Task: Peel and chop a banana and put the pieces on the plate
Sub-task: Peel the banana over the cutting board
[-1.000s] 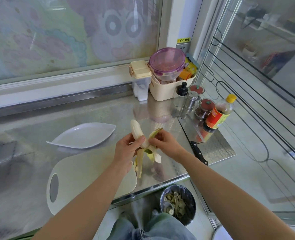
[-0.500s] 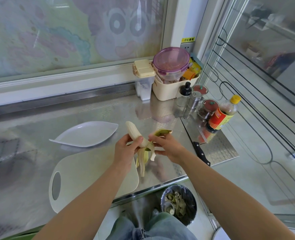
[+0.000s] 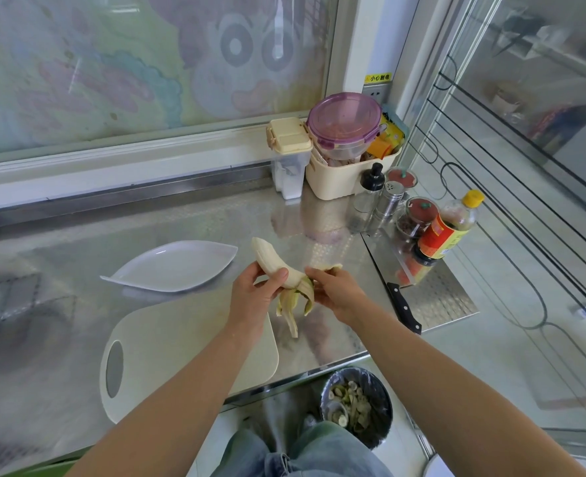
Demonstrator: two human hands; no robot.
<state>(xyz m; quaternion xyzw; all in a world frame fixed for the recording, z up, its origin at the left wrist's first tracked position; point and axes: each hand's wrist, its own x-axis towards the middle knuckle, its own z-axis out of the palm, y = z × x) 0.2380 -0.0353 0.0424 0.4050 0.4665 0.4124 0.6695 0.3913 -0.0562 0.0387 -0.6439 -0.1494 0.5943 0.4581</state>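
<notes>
Banana (image 3: 266, 257) in left fingers (image 3: 278, 277); right fingers (image 3: 316, 273) pinch peel (image 3: 290, 313).

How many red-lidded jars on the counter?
2. Near jar stands just left of the sauce bottle; far jar stands behind the steel shaker, beside the bin. Others may be hidden behind the bin.

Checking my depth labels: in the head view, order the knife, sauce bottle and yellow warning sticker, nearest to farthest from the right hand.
1. Knife, lying just right of the right hand.
2. Sauce bottle, farther right and back.
3. Yellow warning sticker, high up at the very back.
</notes>
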